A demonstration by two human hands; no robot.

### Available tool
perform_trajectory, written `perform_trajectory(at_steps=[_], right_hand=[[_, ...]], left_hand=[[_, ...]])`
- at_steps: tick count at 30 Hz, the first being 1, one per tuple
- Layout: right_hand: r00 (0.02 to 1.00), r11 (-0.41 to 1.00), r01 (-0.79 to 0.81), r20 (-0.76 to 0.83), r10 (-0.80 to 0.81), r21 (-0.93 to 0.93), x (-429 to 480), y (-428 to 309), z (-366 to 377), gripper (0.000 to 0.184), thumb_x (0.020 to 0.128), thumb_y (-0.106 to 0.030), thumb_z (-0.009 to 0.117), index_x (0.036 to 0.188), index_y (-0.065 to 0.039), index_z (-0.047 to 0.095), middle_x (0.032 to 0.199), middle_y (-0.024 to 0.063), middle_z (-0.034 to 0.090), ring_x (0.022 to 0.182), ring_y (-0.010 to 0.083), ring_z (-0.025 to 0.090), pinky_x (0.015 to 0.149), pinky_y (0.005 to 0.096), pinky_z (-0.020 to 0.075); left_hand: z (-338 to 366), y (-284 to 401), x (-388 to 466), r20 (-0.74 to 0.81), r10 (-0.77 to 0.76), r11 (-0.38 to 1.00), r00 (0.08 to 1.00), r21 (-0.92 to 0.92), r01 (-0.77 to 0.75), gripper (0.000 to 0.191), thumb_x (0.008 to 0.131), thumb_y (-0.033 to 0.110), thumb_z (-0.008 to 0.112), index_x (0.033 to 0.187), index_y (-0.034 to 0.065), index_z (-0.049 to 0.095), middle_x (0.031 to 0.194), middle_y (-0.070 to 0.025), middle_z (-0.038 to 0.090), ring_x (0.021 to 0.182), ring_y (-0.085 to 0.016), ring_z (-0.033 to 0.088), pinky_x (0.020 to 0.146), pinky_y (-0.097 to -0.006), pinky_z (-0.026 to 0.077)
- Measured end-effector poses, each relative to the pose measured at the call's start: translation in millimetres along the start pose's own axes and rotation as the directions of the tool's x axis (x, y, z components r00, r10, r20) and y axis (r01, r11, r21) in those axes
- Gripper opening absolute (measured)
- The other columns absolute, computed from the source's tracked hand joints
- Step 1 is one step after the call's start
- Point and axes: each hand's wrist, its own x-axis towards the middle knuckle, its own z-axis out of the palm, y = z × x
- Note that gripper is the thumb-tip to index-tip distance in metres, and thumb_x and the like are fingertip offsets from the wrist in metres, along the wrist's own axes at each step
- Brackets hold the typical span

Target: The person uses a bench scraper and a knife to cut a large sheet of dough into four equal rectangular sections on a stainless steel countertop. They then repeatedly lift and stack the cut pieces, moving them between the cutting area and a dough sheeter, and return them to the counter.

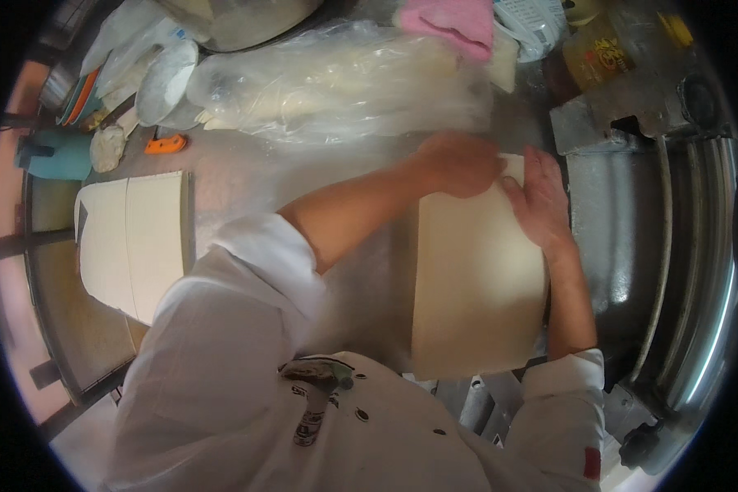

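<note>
A broad pale dough sheet (480, 289) lies before me at the right, its near end reaching the table's front edge. My left hand (461, 163) is curled at its far end, blurred. Whether the fingers grip the dough or something else is hidden. Flat against the sheet's far right corner rests my right hand (541, 197), its thumb apart from the fingers. Between the two hands a small strip of the dough's far edge shows. At the left lies another block of layered pale dough (154, 240), with a line running down its top.
Along the back lies clear plastic (344, 80) over pale dough. Left of it are a bowl of white powder (169, 83) and an orange-handled tool (166, 144). A pink cloth (449, 24) lies at the back. A metal machine (615, 234) borders the right side.
</note>
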Motion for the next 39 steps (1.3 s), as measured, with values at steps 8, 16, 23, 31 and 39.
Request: perform_trajectory(at_steps=[8,16,23,31,39], right_hand=[[0.997,0.999,-0.028,0.066,0.030,-0.038,6,-12,-13,0.069,0.089,-0.041,0.051,0.133,0.008,0.033,0.134,0.0255,0.038,0.126,0.0393,0.033,0.106,0.0430,0.0288],[0.981,0.986,0.152,0.132,-0.142,-0.065,5,-27,-13,0.065,0.091,-0.037,0.044,0.138,0.006,0.029,0.145,0.0214,0.029,0.137,0.0372,0.021,0.112,0.0469,0.0161],[0.989,0.995,0.074,0.133,-0.065,-0.062,2,-21,7,0.064,0.090,-0.033,0.045,0.139,0.006,0.027,0.145,0.0209,0.029,0.137,0.0363,0.022,0.113,0.0461,0.0130],[0.990,0.995,0.059,0.134,-0.048,-0.084,4,-36,-5,0.065,0.089,-0.029,0.050,0.139,0.006,0.027,0.147,0.0223,0.026,0.138,0.0360,0.019,0.113,0.0453,0.0134],[0.990,0.992,0.101,0.101,-0.093,-0.078,-33,-36,3,0.081,0.083,-0.036,0.059,0.141,0.005,0.020,0.149,0.0220,0.017,0.139,0.0384,0.014,0.113,0.0481,0.0095]], left_hand=[[-13,6,-1,0.064,-0.097,0.993,0.993,-0.058,0.101,0.041,0.093,0.033,0.038,0.094,-0.0011,0.060,0.095,-0.0231,0.063,0.094,-0.041,0.059,0.084,-0.0477,0.046],[-10,19,-11,0.017,-0.068,0.995,0.998,0.081,0.067,0.048,0.087,0.031,0.047,0.123,-0.0019,0.045,0.111,-0.0228,0.055,0.103,-0.039,0.055,0.087,-0.0478,0.045],[19,1,-7,-0.118,0.154,0.986,0.981,0.082,-0.145,0.046,0.085,0.030,0.049,0.120,-0.0002,0.050,0.110,-0.0208,0.056,0.101,-0.036,0.056,0.087,-0.0451,0.045],[-14,12,-22,0.020,-0.057,0.993,0.998,-0.104,0.058,0.035,0.087,0.029,0.047,0.109,0.0027,0.055,0.109,-0.0197,0.058,0.101,-0.035,0.056,0.086,-0.0458,0.045],[18,-2,-45,-0.231,-0.170,0.983,0.958,-0.110,0.148,0.035,0.090,0.025,0.046,0.115,0.0012,0.052,0.113,-0.0213,0.056,0.108,-0.039,0.051,0.091,-0.0464,0.042]])
